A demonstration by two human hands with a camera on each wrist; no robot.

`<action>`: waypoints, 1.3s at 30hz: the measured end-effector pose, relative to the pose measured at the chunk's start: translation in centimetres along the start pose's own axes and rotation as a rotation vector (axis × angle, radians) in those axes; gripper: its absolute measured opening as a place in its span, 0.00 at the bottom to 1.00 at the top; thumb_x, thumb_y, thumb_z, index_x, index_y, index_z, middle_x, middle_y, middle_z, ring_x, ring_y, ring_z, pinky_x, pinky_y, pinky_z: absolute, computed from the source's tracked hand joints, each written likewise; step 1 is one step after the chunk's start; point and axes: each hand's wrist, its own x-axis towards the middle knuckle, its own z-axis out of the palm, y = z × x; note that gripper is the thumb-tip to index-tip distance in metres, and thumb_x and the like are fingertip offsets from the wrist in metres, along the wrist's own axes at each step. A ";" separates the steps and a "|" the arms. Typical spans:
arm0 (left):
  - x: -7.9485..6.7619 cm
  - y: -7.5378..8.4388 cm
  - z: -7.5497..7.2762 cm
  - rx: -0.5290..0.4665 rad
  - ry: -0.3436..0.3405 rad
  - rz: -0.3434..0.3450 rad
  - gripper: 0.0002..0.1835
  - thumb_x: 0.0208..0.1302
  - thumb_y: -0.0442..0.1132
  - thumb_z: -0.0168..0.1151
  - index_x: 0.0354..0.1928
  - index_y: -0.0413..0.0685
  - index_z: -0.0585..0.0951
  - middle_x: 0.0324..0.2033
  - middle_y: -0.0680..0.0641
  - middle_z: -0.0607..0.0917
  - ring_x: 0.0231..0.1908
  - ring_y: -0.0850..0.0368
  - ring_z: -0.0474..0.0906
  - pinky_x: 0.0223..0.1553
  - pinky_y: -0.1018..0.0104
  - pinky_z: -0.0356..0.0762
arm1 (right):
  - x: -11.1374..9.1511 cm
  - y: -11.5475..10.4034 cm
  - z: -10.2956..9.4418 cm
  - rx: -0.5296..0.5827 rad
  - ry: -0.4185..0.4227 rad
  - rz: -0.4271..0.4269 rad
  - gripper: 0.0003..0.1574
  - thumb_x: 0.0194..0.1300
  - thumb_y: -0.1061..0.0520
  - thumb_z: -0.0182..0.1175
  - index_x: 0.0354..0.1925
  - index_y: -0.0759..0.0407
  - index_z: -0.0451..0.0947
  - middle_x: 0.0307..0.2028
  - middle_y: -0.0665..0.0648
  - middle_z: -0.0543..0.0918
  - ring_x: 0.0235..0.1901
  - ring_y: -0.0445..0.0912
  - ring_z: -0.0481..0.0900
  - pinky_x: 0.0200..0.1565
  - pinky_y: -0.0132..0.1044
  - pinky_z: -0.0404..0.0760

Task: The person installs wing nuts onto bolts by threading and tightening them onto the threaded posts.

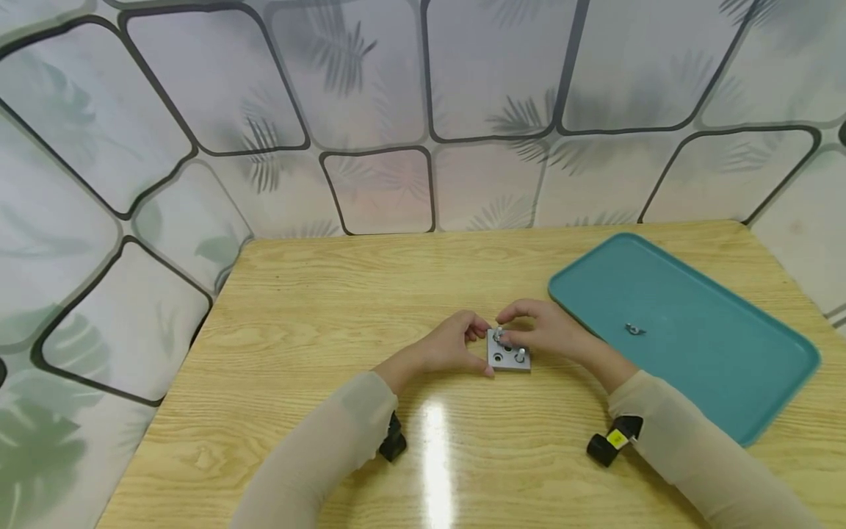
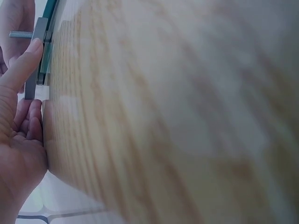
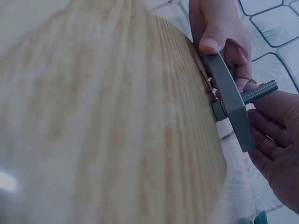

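Observation:
A small square metal plate (image 1: 509,363) with holes is in front of me, its left side held between the thumb and fingers of my left hand (image 1: 452,345). One bolt (image 3: 261,92) sticks up through its near right corner, the bolt head (image 3: 218,111) showing under the plate. At the far left corner, my right hand (image 1: 545,330) pinches a wing nut (image 1: 499,334) over another bolt with thumb and index finger. The left wrist view shows the plate (image 2: 32,70) edge-on, with my left thumb on its edge. My right fingers partly hide the wing nut.
A teal tray (image 1: 714,345) lies on the right of the wooden table (image 1: 317,294), close to my right forearm. On it is another wing nut (image 1: 634,329). A patterned wall covering (image 1: 383,191) rises behind the table.

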 end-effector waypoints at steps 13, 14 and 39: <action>-0.2 0.5 -0.1 0.004 -0.003 -0.004 0.38 0.43 0.45 0.78 0.56 0.43 0.70 0.47 0.52 0.73 0.46 0.60 0.68 0.50 0.69 0.68 | -0.3 -0.4 0.0 -0.023 0.016 0.007 0.16 0.58 0.55 0.67 0.44 0.61 0.80 0.42 0.58 0.83 0.47 0.54 0.78 0.49 0.51 0.75; -0.2 0.5 -0.1 0.005 -0.002 -0.005 0.38 0.43 0.45 0.78 0.56 0.43 0.70 0.47 0.52 0.73 0.46 0.60 0.68 0.50 0.69 0.69 | -0.3 -0.3 0.0 -0.024 0.018 -0.002 0.15 0.58 0.56 0.67 0.43 0.61 0.80 0.42 0.58 0.84 0.47 0.54 0.78 0.49 0.50 0.75; 0.0 0.2 -0.1 -0.001 0.014 -0.024 0.38 0.41 0.44 0.79 0.56 0.43 0.71 0.46 0.53 0.74 0.46 0.60 0.69 0.50 0.70 0.68 | -1.2 -0.1 -0.2 -0.102 0.044 -0.050 0.10 0.62 0.67 0.59 0.42 0.60 0.81 0.43 0.58 0.84 0.48 0.56 0.79 0.51 0.52 0.74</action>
